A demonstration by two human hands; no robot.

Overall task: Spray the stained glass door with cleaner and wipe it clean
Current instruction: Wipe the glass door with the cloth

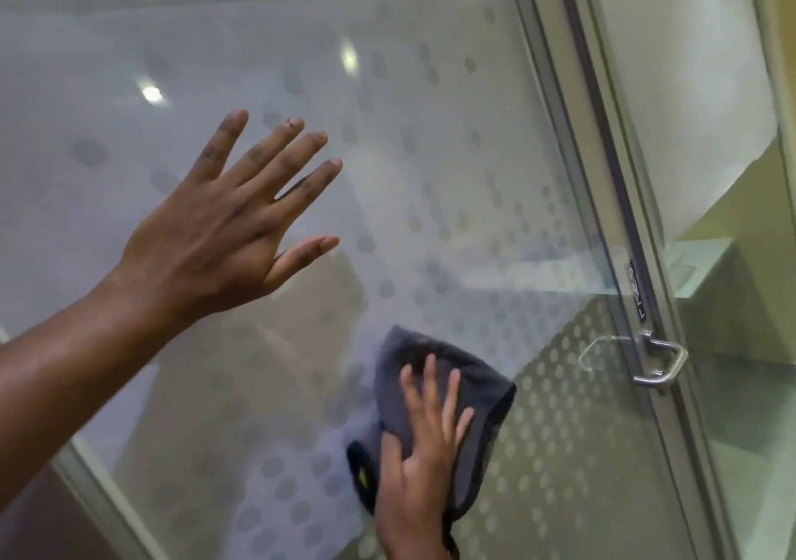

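Observation:
The glass door (430, 137) fills most of the view, frosted with a pattern of grey dots. My left hand (232, 219) is spread flat with fingers apart against or just in front of the glass at mid-left, holding nothing. Lower down, my right hand (424, 452) presses a dark grey cloth (469, 391) flat against the glass with its fingers splayed over it. No spray bottle is in view.
A metal door frame (573, 163) runs diagonally down the right side, with a steel handle (654, 361) and lock at lower right. Beyond it is another glass panel (689, 107). A second frame edge (99, 499) crosses the lower left corner.

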